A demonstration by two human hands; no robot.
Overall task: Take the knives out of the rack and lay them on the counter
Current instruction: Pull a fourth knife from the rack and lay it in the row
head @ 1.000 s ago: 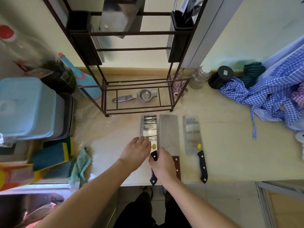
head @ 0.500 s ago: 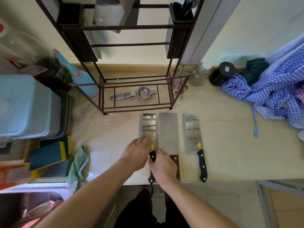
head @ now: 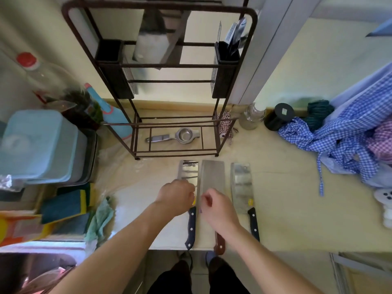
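Lying side by side on the counter [head: 286, 209] are three cleavers, blades toward twelve o'clock — a black-handled one [head: 188, 177], a brown-handled one [head: 212, 177] touching it at three o'clock, and a second black-handled one [head: 241, 187] apart further right. The left hand [head: 176, 197], fingers curled, covers the first blade's heel; whether it grips, I cannot tell. The right hand [head: 218, 209] hovers loosely curled over the middle cleaver, grasping nothing. The rack [head: 220, 132] stands at twelve o'clock, another blade [head: 152, 47] in it.
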